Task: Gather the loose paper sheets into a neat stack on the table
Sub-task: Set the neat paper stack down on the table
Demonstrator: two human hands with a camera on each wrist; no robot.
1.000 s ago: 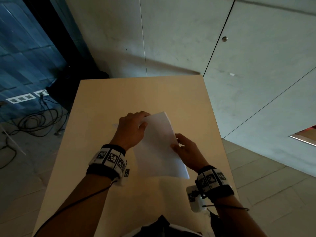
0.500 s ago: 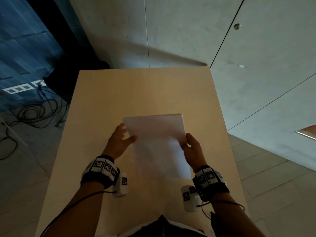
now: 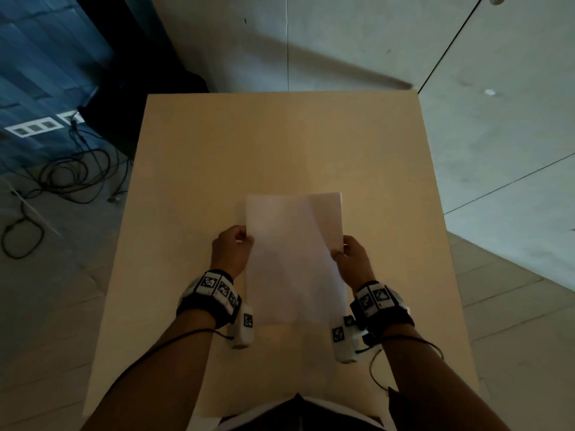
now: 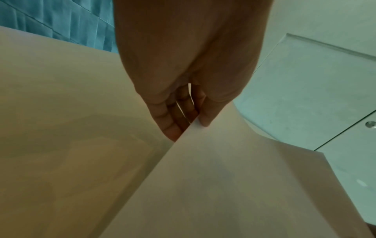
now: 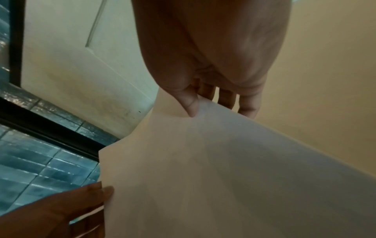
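A stack of white paper sheets is held between both hands over the middle of the light wooden table. My left hand pinches the stack's left edge, thumb on top and fingers under, as the left wrist view shows: paper, left hand. My right hand pinches the right edge the same way; in the right wrist view its thumb presses the paper from above, right hand. The sheets look aligned, long side pointing away from me. Whether the stack touches the table I cannot tell.
The table's far edge meets a grey concrete wall. Black cables lie on the floor to the left, near a dark object. The floor shows on both sides of the table.
The paper was askew with my left hand on top of it; now it is squared up, and both hands have shifted to pinch its left and right edges.
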